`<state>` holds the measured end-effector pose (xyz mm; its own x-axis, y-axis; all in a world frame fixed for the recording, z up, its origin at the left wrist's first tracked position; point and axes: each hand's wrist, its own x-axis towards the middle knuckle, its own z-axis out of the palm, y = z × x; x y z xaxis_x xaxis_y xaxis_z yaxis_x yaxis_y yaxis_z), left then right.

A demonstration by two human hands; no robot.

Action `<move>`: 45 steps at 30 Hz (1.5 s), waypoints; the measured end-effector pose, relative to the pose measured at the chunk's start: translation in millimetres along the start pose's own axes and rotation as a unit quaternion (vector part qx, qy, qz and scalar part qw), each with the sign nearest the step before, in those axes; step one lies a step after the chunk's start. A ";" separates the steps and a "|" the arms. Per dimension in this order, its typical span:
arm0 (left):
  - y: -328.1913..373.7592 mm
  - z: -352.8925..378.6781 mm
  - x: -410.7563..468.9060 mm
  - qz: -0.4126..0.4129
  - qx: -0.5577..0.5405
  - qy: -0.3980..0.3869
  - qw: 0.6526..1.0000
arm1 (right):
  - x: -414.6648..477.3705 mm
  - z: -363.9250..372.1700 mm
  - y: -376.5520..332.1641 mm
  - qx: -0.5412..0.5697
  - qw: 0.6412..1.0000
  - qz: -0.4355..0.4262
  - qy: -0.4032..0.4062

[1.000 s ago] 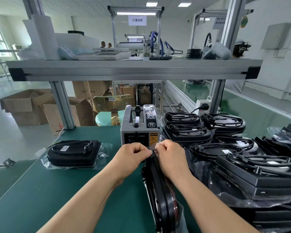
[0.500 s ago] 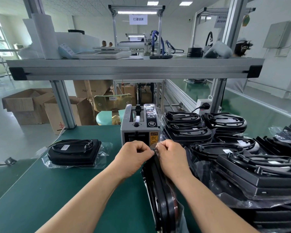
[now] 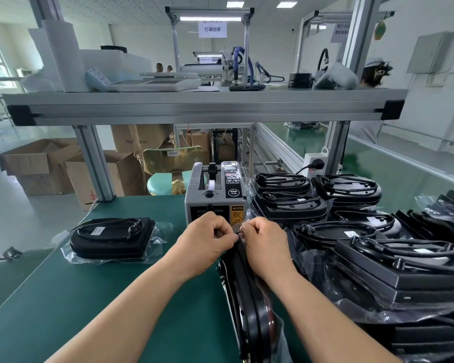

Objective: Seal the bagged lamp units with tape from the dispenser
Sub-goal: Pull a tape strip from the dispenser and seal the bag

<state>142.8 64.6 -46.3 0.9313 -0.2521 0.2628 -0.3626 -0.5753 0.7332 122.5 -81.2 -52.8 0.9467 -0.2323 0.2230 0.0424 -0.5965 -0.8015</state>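
**Both hands pinch the top edge of a bagged lamp unit just before the tape dispenser**

A green workbench (image 3: 63, 297) fills the lower view, under a long aluminium shelf (image 3: 194, 106) on grey posts. On the right side of the bench lies a stack of bagged lamp units (image 3: 377, 258), black housings with coiled cords on top, each in clear film, piled several deep. On the left side a single bagged lamp unit (image 3: 112, 238) lies flat, well apart from the hands. Cardboard boxes (image 3: 37, 166) sit on the floor beyond the bench.

The grey tape dispenser (image 3: 215, 195) stands upright at the middle of the bench, its yellow caution label facing the person.

Directly in front of it, the held lamp unit (image 3: 249, 310) stands on its edge in its bag, running from the lower frame up to the hands. The left hand (image 3: 205, 244) and right hand (image 3: 265, 247) meet at its top end, knuckles nearly touching. Both have fingers curled tight, and thumb and forefinger of each pinch the top of the unit and its film between them. A small dark bit shows between the fingertips; whether tape is on it cannot be told. The hands sit just beside the dispenser's front face, partly covering its slot.
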 end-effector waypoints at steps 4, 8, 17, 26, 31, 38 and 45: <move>2.2 -1.9 1.3 0.016 0.021 -0.002 1.000 | -0.3 -0.4 0.3 0.001 1.000 0.001 -0.002; 4.0 -4.1 3.4 0.005 0.026 -0.002 1.000 | -1.2 -0.8 -0.2 0.000 1.000 0.001 -0.003; 8.4 18.1 2.4 -0.283 -0.314 0.014 0.906 | -3.7 0.4 -3.8 0.005 1.000 0.020 -0.004; 13.9 28.5 -16.9 -0.239 -0.307 0.016 0.921 | -7.7 -7.6 -10.2 0.010 0.994 0.057 -0.093; 36.6 11.4 -30.3 -0.069 -0.204 0.142 0.966 | -17.9 -18.3 -29.1 0.116 0.992 -0.038 0.001; 45.1 -0.8 -66.4 0.268 -0.018 0.216 0.939 | -58.1 -20.4 -26.1 0.422 0.901 -0.097 -0.008; 48.1 7.2 -88.8 0.369 0.032 0.239 0.898 | -71.8 -63.8 -44.9 0.308 0.941 -0.029 -0.138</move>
<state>42.5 53.7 -38.9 0.3398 -0.2285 0.9123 -0.8735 -0.4363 0.2160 32.2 -86.8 2.6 0.9802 0.0454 0.1927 0.1939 -0.0232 -0.9807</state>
